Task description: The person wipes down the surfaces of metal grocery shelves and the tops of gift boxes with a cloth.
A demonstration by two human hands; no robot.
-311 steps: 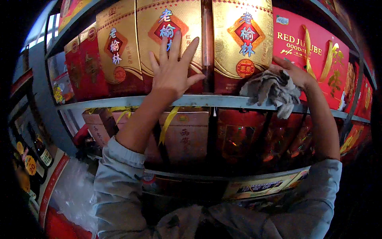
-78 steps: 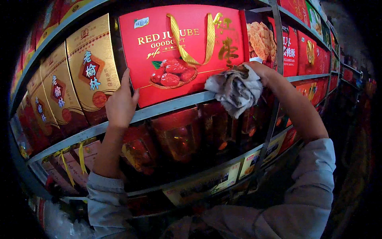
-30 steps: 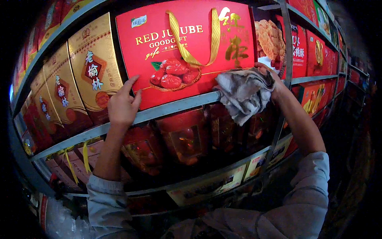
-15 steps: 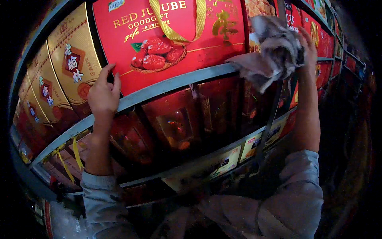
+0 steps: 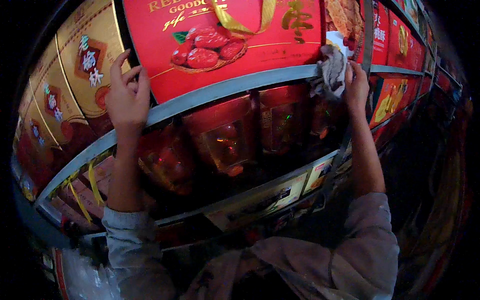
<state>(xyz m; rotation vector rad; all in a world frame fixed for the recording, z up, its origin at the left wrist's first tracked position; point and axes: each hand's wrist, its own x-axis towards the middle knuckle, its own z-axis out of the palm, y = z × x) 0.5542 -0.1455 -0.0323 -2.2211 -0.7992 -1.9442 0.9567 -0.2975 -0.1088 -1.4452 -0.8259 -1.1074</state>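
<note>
My right hand (image 5: 356,85) grips a crumpled grey-and-white cloth (image 5: 331,75) with its fingers closed. The cloth lies over the front edge of a grey metal shelf (image 5: 235,82), just below the right end of a large red jujube gift box (image 5: 220,47). That box stands on the shelf, with a gold ribbon handle (image 5: 235,25) hanging down its front. By the box's lower left corner, my left hand (image 5: 129,92) is raised with its fingers apart and slightly bent, holding nothing. Whether it touches the box I cannot tell.
Gold-and-dark-red boxes (image 5: 82,62) line the left. Dark red packages (image 5: 227,137) fill the shelf below, and yellow ribbons (image 5: 95,185) hang at the lower left. A metal upright (image 5: 367,35) rises beside my right hand, with more red boxes (image 5: 397,100) beyond it.
My right hand has come left and slightly down with the cloth, which now bunches against the shelf edge. My left hand's fingers have lifted near the box's corner. The view has shifted slightly.
</note>
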